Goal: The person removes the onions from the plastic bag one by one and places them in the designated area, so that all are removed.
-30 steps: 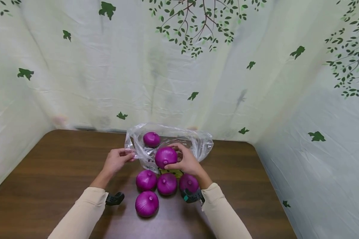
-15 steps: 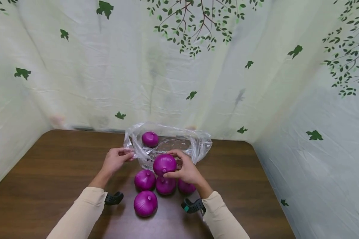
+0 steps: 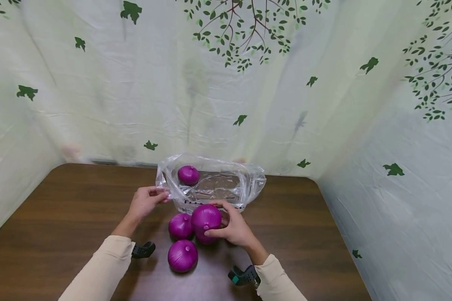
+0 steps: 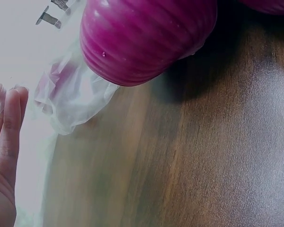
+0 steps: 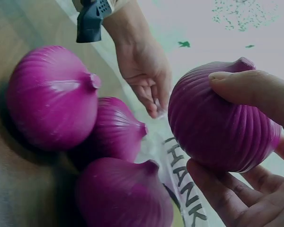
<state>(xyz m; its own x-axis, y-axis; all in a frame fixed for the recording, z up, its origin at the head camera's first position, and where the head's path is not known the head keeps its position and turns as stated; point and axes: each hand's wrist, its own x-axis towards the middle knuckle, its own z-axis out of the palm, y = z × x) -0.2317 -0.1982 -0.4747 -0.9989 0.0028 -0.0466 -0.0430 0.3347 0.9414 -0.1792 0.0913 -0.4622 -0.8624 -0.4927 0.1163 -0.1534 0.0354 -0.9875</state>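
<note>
My right hand (image 3: 236, 229) grips a purple onion (image 3: 206, 216) between thumb and fingers, just in front of the clear plastic bag (image 3: 254, 184). In the right wrist view, this ribbed onion (image 5: 217, 120) is held up beside several others. With thumb and fingertips, my left hand (image 3: 144, 202) pinches the bag's left edge. One onion (image 3: 188, 175) lies inside the bag at the left. On the table in front stand a left onion (image 3: 180, 226) and a nearer onion (image 3: 182, 256). Another onion is mostly hidden behind the held one.
The brown wooden table (image 3: 98, 188) reaches back to a pale curtain (image 3: 210, 96) printed with leaves, which also closes off both sides. Black lettering (image 5: 184, 184) shows on the bag in the right wrist view. Dark bands sit on both wrists.
My right hand has drawn the onion back from over the bag, toward me, and it now overlaps the middle onion. The rightmost onion has become hidden behind that hand. My left hand stays put.
</note>
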